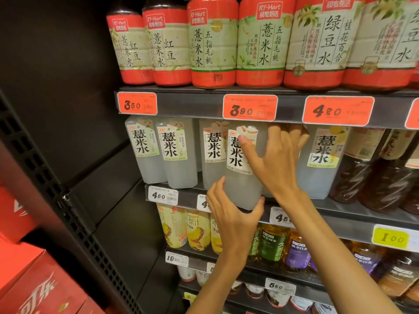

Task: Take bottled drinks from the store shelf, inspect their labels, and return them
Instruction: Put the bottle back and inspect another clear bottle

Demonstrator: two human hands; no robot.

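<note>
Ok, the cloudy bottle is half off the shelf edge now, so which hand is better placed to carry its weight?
Left, probably. The left hand cups the base of the cloudy bottle from below, past the shelf edge. The right hand only grips the upper body, steadying it.

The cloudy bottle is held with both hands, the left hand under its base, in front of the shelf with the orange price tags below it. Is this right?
Not quite: in the head view the cloudy bottle has the orange price tags above it; white tags sit below. Left hand at base, right hand on its side.
</note>
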